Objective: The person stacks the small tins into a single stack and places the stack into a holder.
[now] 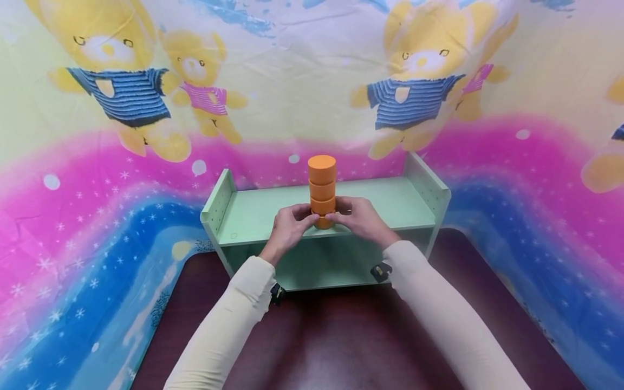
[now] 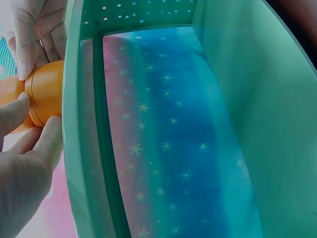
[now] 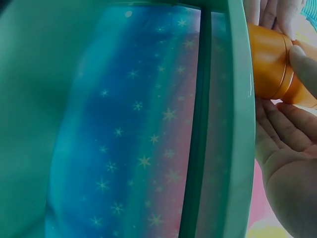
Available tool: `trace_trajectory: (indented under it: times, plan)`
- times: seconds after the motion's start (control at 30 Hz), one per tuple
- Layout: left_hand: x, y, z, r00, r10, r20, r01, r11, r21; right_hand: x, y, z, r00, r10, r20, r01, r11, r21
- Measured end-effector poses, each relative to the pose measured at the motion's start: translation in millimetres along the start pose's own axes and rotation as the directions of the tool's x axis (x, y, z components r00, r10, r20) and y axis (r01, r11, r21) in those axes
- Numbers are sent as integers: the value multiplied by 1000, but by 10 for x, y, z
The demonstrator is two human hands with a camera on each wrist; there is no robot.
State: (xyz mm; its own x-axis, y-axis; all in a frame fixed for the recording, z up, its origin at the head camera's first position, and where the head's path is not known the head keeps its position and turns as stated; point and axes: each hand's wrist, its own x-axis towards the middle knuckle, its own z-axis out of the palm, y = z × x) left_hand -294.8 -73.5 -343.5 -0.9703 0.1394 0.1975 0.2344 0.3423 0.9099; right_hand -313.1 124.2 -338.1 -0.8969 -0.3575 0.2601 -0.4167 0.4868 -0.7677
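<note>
A tall upright stack of orange cylinders (image 1: pixel 322 172) stands near the front edge of the green shelf's upper board (image 1: pixel 265 208). My left hand (image 1: pixel 287 227) holds the lower part of the stack from the left, thumb in front. From the right, my right hand (image 1: pixel 364 218) grips it at about the same height, thumb tips close together. Seams between the cylinders show in the left wrist view, where the orange surface (image 2: pixel 48 88) lies between fingers. In the right wrist view the lowest cylinder (image 3: pixel 267 62) meets the board's edge; fingers partly hide the stack.
The shelf has raised side panels (image 1: pixel 441 197) and a lower compartment (image 1: pixel 322 262) beneath the board. It stands on a dark reddish table (image 1: pixel 331 341). A bear-patterned cloth (image 1: pixel 292 70) hangs behind and around both sides.
</note>
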Motion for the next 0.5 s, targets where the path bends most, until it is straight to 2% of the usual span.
trace_trajectory:
  times: [0.23, 0.5]
  plan:
    - [25, -4, 8, 1000, 4, -26, -4, 1000, 4, 26, -16, 22, 999, 37, -7, -38, 999, -25]
    - [31, -8, 14, 999, -10, -44, 11, 999, 30, 39, -15, 26, 999, 36, -21, -37, 998, -56]
